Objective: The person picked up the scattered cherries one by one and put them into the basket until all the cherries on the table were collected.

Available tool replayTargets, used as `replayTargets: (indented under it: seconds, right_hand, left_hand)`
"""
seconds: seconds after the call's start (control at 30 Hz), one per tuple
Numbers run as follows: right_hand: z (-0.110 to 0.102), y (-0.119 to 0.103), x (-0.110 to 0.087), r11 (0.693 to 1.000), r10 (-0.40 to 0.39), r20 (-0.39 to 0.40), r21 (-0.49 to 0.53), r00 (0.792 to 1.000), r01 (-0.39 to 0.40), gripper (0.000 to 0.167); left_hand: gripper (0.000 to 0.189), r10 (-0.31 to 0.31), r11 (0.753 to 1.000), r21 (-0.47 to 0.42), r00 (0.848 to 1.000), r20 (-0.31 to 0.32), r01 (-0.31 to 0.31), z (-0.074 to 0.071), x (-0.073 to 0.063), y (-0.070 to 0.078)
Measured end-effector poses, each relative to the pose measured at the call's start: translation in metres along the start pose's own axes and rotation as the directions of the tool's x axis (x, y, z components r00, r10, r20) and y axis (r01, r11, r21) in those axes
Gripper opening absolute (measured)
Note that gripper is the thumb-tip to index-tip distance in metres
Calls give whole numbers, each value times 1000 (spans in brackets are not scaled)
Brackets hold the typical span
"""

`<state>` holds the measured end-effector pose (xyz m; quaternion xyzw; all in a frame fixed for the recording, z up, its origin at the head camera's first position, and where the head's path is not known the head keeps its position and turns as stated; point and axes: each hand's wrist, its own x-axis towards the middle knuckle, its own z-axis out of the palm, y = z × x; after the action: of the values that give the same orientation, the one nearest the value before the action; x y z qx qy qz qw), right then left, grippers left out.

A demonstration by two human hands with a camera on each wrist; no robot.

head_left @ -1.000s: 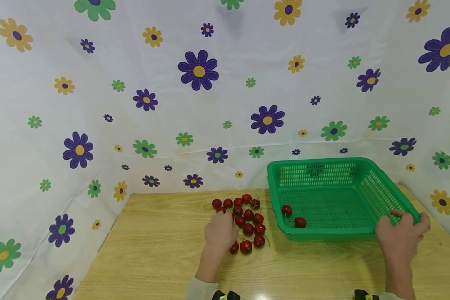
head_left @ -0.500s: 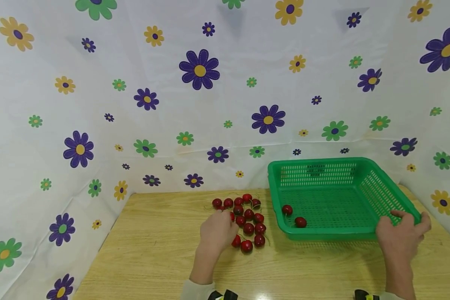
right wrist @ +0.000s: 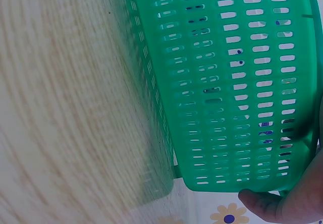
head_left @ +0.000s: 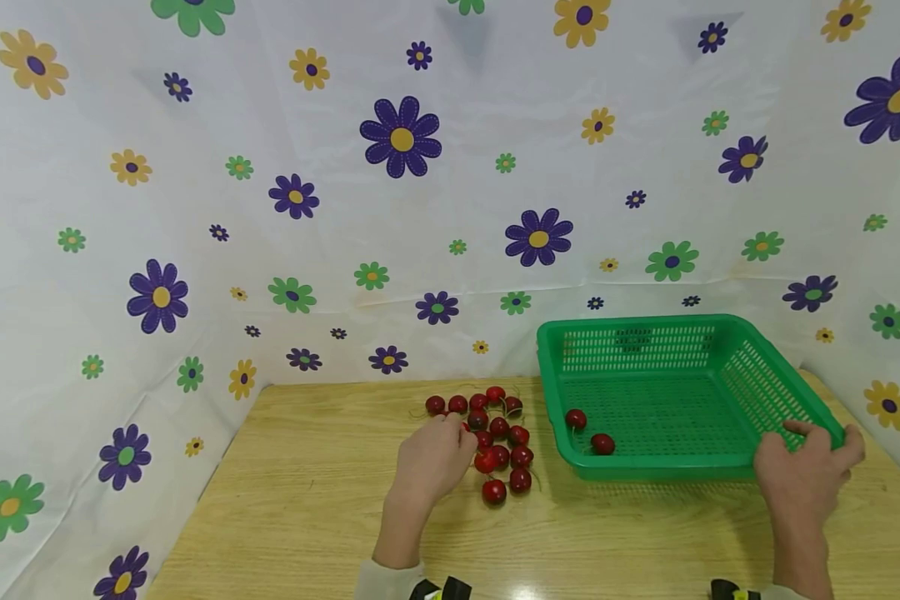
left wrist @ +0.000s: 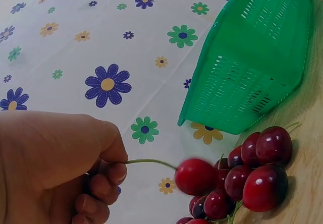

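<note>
Pinching a cherry point(left wrist: 196, 176) by its stem point(left wrist: 151, 160), your left hand point(head_left: 433, 462) sits left of the green basket point(head_left: 660, 468) your right hand point(head_left: 802, 471) grips.

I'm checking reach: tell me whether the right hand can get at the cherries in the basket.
Probably yes: nothing covers the two cherries in the open basket, though the right hand must first release the rim.

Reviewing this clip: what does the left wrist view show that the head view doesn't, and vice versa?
Left wrist only: the stem of one cherry, pinched by the left hand.
Head only: the right hand at a corner of the green slotted basket.
Both: left hand, basket, other cherries, wooden table, flowered cloth.
</note>
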<state>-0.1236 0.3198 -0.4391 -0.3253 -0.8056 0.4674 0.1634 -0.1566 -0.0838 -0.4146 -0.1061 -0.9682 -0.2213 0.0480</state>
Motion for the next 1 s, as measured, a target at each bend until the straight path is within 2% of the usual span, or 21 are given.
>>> replayTargets:
  seconds: [0.17,0.47,0.7,0.87,1.0]
  right_hand:
    - [0,1,0,1000,5,6,-2,1000,-5,56]
    - [-1,0,-1,1000,-3,5,6,1000,3,56]
    - [-2,-1,-2,1000,5,17,-2,1000,-5,57]
    - [-1,-1,-1,1000,4,23,-8,1000,-4,57]
    - [-3,-1,1,1000,7,13,-10,1000,-7,57]
  left_hand:
    - [25,27,999,-19,999,-26,-27,0,1,1]
    - [29,14,994,-109,991,-132,-29,-4,-1,8]
    - [27,7,985,-168,973,-233,-47,-4,-3,15]
    - [24,-1,978,-201,960,-280,-58,-3,-2,19]
    - [21,18,966,-240,948,-319,-99,1,2,26]
